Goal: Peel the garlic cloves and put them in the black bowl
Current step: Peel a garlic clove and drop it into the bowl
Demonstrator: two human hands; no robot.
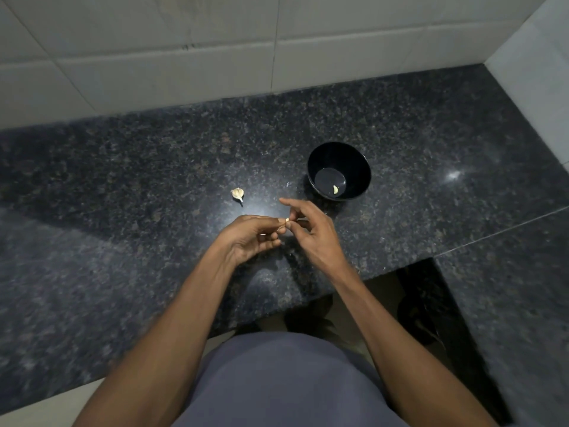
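Note:
Both hands meet above the dark granite counter (154,186). My left hand (249,238) pinches a small garlic clove (286,221) at its fingertips, and most of the clove is hidden. My right hand (311,232) pinches the same clove from the other side, its index finger stretched out straight. The black bowl (354,155) stands just beyond my right hand, with one peeled clove (335,189) lying on its bottom. An unpeeled piece of garlic (237,193) lies on the counter to the left of the bowl.
A tiled wall (215,57) rises behind the counter and another closes the right side. The counter's front edge steps inward near my body, with a dark gap (415,303) at the lower right. A tiny white skin scrap (288,184) lies beside the bowl.

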